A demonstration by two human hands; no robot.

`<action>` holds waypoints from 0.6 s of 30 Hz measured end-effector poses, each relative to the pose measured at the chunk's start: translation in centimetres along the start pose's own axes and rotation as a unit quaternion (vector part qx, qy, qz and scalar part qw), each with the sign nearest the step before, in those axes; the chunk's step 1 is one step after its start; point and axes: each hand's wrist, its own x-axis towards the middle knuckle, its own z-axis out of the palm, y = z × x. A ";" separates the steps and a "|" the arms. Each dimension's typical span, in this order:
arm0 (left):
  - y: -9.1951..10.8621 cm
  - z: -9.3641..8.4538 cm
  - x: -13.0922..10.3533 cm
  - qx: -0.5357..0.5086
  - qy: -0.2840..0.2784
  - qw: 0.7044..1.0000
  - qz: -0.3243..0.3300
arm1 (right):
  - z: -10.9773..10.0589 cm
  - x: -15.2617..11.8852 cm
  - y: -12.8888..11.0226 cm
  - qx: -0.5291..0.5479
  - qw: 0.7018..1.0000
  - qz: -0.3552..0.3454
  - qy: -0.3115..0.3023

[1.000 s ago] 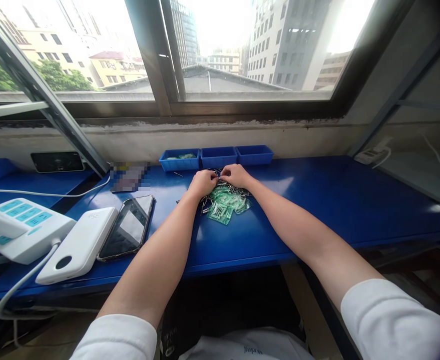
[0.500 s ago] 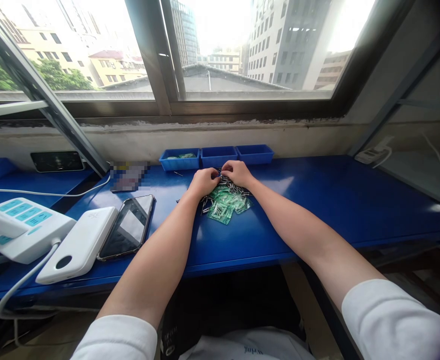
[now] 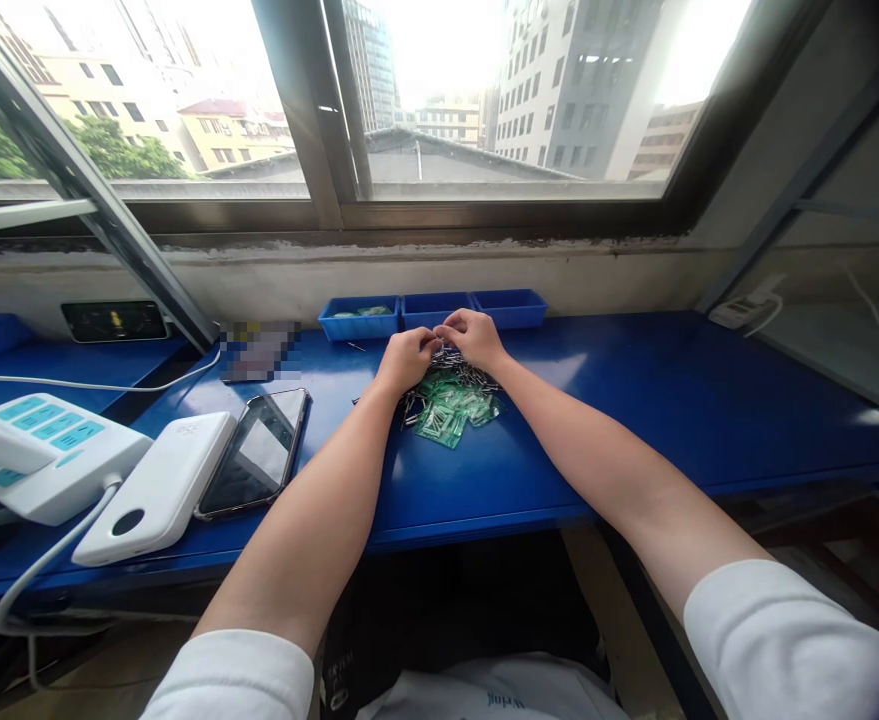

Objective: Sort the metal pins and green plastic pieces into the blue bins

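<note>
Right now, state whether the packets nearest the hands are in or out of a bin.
Out: the green plastic packets lie heaped on the blue tabletop.

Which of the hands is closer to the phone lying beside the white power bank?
Left. The left hand is beyond and right of the phone; the right hand is farther right, past the left.

Fastener pile (image 3: 472,372) on table (image 3: 679,400) | packets (image 3: 450,408) at its near side | three bins (image 3: 437,318) behind | phone (image 3: 259,452) left of packets | power bank (image 3: 158,485) left of phone

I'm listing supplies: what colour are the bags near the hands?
The bags are see-through green, in the head view.
</note>
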 end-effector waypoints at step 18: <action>-0.3 -0.1 0.3 0.065 0.054 0.995 -0.047 | -1.0 0.4 0.1 -0.010 1.000 0.017 -0.002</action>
